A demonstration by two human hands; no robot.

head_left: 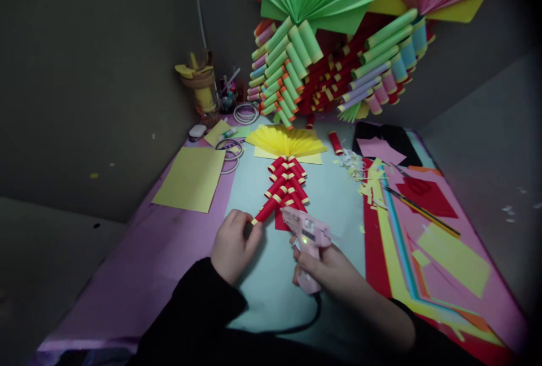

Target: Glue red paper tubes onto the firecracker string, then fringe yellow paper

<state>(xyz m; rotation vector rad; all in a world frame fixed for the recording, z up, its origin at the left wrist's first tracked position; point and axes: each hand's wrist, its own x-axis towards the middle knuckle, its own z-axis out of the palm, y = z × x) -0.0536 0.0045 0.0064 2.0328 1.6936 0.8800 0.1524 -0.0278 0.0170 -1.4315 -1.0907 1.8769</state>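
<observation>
head view: the person is working over a pale blue sheet [339,208], where red paper rolls [296,179] are lying in two slanting rows below a yellow fan [288,141]. the right hand [324,267] is wrapping around a pink glue gun [311,227], its small light [305,240] glowing, its cord [317,312] trailing back toward the body. the left hand [235,242] is resting by the near end of the lowest left roll [269,208]; from here i cannot tell whether thumb and fingers are pinching it or only lying beside it. the gun's nozzle [286,212] is pointing at the red strip [279,222] showing below the rolls, though whether it is touching i can't make out. to me, they seem to be gluing rolls onto that strip, and the lower end is probably getting its turn. the next move seems to be calling for a steady dab of glue there, then for pressing a roll down at the matching slant; a loose red roll [335,143] is lying to the right of the fan.
</observation>
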